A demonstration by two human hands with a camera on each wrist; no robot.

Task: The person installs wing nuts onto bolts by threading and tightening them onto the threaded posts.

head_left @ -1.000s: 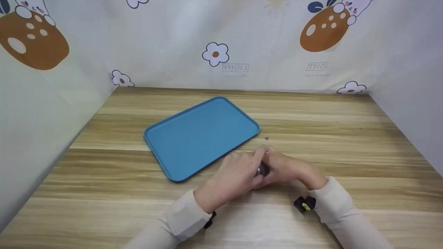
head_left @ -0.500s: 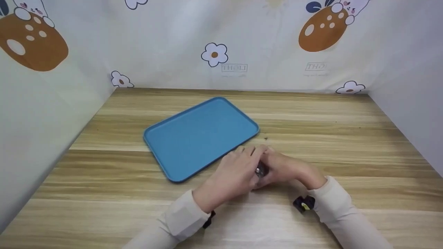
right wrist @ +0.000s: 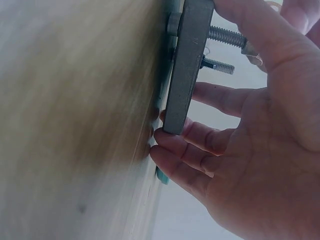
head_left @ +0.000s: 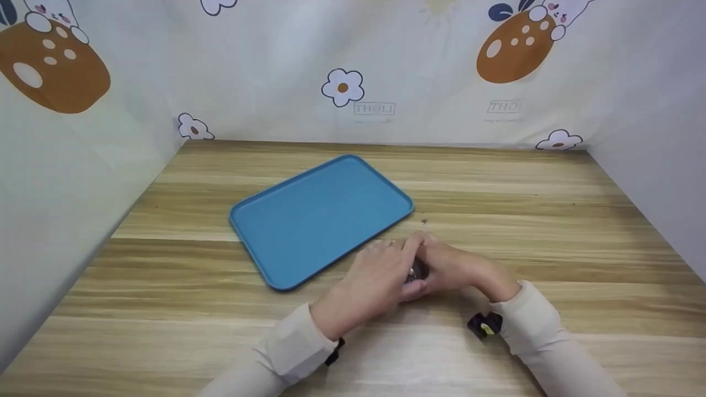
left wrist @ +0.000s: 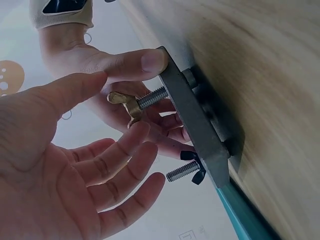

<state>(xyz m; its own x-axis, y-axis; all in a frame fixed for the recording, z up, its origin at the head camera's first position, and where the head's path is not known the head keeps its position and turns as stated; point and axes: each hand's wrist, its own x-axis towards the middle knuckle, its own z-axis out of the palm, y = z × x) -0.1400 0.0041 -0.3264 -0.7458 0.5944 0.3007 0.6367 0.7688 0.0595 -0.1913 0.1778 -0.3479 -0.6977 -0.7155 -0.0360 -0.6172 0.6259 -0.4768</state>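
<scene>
A grey metal bar [left wrist: 195, 125] carries two threaded bolts, seen best in the left wrist view. One bolt bears a brass wing nut [left wrist: 131, 107], the other a black wing nut [left wrist: 199, 175]. My right hand [right wrist: 265, 125] holds the bar, thumb on one end and fingertips at the other. My left hand [left wrist: 65, 165] is at the brass wing nut with fingers loosely bent, the index fingertip right at its lower wing and the thumb spread apart above. In the head view both hands meet over the bar, hiding most of it.
A blue tray [head_left: 322, 220] lies at an angle just beyond the hands on the wood-grain table [head_left: 524, 220]. Behind the table hangs a patterned curtain [head_left: 419, 55], which continues along both sides. A dark wrist device [head_left: 485, 325] sits under the right cuff.
My left thumb drops out of sight half a second ago and shows again below the bar now, while the left fingers shift slightly. The right hand and tray stay where they were.
</scene>
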